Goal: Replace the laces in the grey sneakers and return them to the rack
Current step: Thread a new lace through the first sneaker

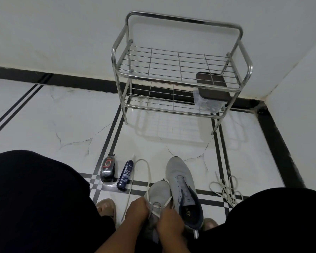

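While gripped, sneaker [158,191] between hands [153,216].

A grey sneaker [158,192] is held between the left hand [137,209] and right hand [170,223], a white lace [135,181] threaded through it. A second sneaker [182,187] is set just beside it, loose laces [224,189] to its right. A rack [179,70] is placed against the wall

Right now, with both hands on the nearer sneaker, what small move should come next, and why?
Probably pull the loose lace through the eyelet. The left hand and right hand pinch at the eyelets of the nearer sneaker, and much slack trails over the floor.
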Demonstrator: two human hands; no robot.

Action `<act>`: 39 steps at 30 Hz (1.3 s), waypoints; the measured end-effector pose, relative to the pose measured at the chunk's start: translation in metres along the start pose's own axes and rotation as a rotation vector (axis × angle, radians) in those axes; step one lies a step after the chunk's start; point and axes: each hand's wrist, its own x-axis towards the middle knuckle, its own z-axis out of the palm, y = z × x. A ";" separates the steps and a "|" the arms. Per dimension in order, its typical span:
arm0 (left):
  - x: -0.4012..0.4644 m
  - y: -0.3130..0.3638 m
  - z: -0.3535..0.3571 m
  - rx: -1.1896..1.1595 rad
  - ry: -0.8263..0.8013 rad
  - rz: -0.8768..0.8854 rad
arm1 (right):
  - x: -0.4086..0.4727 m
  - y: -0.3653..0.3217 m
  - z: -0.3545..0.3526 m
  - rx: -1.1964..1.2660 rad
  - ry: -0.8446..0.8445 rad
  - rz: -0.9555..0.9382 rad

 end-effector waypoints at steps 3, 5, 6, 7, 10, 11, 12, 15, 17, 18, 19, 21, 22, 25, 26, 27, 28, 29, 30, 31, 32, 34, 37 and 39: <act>-0.005 0.008 -0.015 -0.220 0.148 -0.128 | -0.003 0.009 0.004 -0.012 -0.189 0.072; -0.001 0.014 -0.044 -0.711 0.339 -0.277 | -0.005 0.009 0.005 -0.045 -0.242 0.080; -0.001 0.018 -0.066 -0.954 0.443 -0.289 | -0.006 0.007 0.004 -0.061 -0.256 0.081; -0.003 0.023 -0.090 -1.127 0.553 -0.278 | -0.006 0.007 0.003 -0.069 -0.268 0.089; -0.019 0.039 -0.149 -1.069 0.874 -0.131 | -0.007 0.004 -0.001 -0.085 -0.296 0.114; -0.022 0.046 -0.153 -0.916 0.857 -0.039 | -0.007 0.003 -0.002 -0.078 -0.300 0.129; -0.025 0.049 -0.146 -0.700 0.766 0.053 | -0.008 0.002 -0.004 -0.070 -0.298 0.141; -0.008 0.030 -0.081 -0.005 0.269 0.184 | -0.008 -0.001 -0.005 -0.056 -0.291 0.136; -0.004 0.005 -0.034 0.203 0.088 0.155 | -0.007 -0.003 -0.005 -0.067 -0.298 0.128; -0.004 -0.004 -0.017 0.231 0.051 0.127 | -0.007 -0.002 -0.005 -0.076 -0.308 0.135; -0.006 -0.010 -0.007 0.232 0.037 0.103 | -0.006 -0.002 -0.004 -0.081 -0.316 0.141; -0.008 -0.008 -0.007 0.189 0.038 0.063 | -0.006 0.001 -0.005 -0.085 -0.322 0.152; -0.008 -0.004 -0.013 0.088 0.085 0.040 | -0.008 0.002 -0.006 -0.088 -0.322 0.155; -0.008 0.009 -0.058 -0.630 0.427 -0.169 | -0.006 0.006 -0.003 -0.057 -0.304 0.121; -0.008 0.011 -0.076 -0.876 0.527 -0.200 | -0.006 0.006 -0.004 -0.047 -0.300 0.118; -0.006 0.011 -0.089 -1.101 0.593 -0.213 | -0.005 0.006 -0.004 -0.043 -0.299 0.120; -0.006 0.011 -0.099 -1.247 0.612 -0.245 | -0.004 0.006 -0.005 -0.036 -0.302 0.121; -0.006 0.010 -0.101 -1.212 0.619 -0.297 | -0.002 0.005 -0.004 -0.028 -0.303 0.118; -0.007 0.010 -0.099 -1.022 0.623 -0.333 | -0.001 0.004 -0.004 -0.025 -0.300 0.116; -0.007 0.008 -0.089 -0.777 0.584 -0.282 | -0.001 0.003 -0.004 -0.027 -0.291 0.115; -0.009 0.007 -0.076 -0.555 0.491 -0.164 | -0.001 0.002 -0.004 -0.029 -0.282 0.113; -0.012 0.002 -0.047 -0.157 0.210 0.012 | 0.001 0.001 -0.003 -0.030 -0.274 0.114; -0.008 -0.012 -0.020 0.245 -0.010 0.050 | 0.000 0.001 -0.002 -0.021 -0.284 0.127; -0.007 -0.016 -0.017 0.245 -0.024 0.032 | 0.001 0.003 -0.002 -0.016 -0.284 0.124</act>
